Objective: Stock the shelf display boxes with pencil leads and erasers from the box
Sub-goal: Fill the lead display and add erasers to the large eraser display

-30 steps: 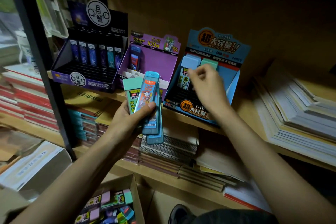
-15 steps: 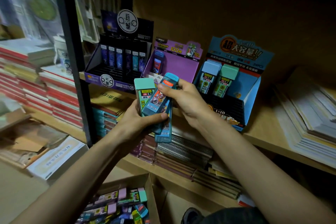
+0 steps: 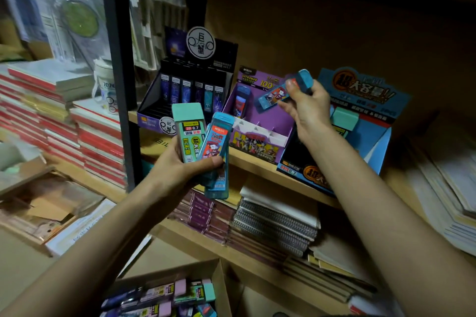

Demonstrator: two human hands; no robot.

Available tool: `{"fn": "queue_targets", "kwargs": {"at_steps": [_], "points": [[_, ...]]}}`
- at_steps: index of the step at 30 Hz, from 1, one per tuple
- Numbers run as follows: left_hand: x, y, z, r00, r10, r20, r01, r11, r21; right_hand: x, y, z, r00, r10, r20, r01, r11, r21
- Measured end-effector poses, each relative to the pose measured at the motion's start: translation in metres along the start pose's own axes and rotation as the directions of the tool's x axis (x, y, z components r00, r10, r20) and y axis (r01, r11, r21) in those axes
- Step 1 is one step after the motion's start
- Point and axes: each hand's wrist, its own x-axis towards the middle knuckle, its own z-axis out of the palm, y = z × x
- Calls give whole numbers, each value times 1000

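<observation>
blue case (image 3: 277,94) is up in the air, pinched near its cap end by the right hand (image 3: 307,110), fingers and thumb curled round it. it's tilted, free end pointing down-left above the purple box (image 3: 258,142), not touching it as far as i can tell. purple box sits on the shelf (image 3: 253,166) between the black box (image 3: 152,121) and the blue box (image 3: 365,90), with one lone case (image 3: 240,101) standing in its back left corner. left hand (image 3: 180,165) is lower, just in front of the shelf edge, gripping a little fan of stuff: a green case (image 3: 188,131) marked 2B 0.7, roughly upright, and right beside it the spare cases (image 3: 216,152), blue, one behind the other, thumb clamped across the front one. blue box has a second green case (image 3: 345,117) standing in it, partly hidden by the right wrist. black box has a row of slim dark cases along the back. bottom of the view there's an open carton (image 3: 222,288) with a jumble of pink, green and blue cases lying flat. under the shelf are stacked notebooks (image 3: 275,221), red-edged books (image 3: 100,141) piled off to the left past the black post, loose paper stacks (image 3: 448,183) on the right, all a bit blurry
</observation>
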Motion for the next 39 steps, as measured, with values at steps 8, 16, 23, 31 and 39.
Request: {"fn": "queue_targets", "kwargs": {"at_steps": [8,16,23,31,39], "points": [[-3,-8,-41,999,0,-48,2,999,46,21,26,27,978,-120,172,177,912,-369],[-6,-10,-49,998,17,-56,-15,999,38,23,28,26,971,-145,192,229,805,-547],[-8,-7,-45,999,20,-50,-18,999,46,18,41,24,942,82,326,192,664,-723],[-4,-2,-30,999,27,-21,-26,999,31,-12,-4,16,897,-191,398,439,487,-755],[-4,-3,6,998,3,65,-4,1000,15,-77,-5,21,785,269,558,28,885,-465]]}}
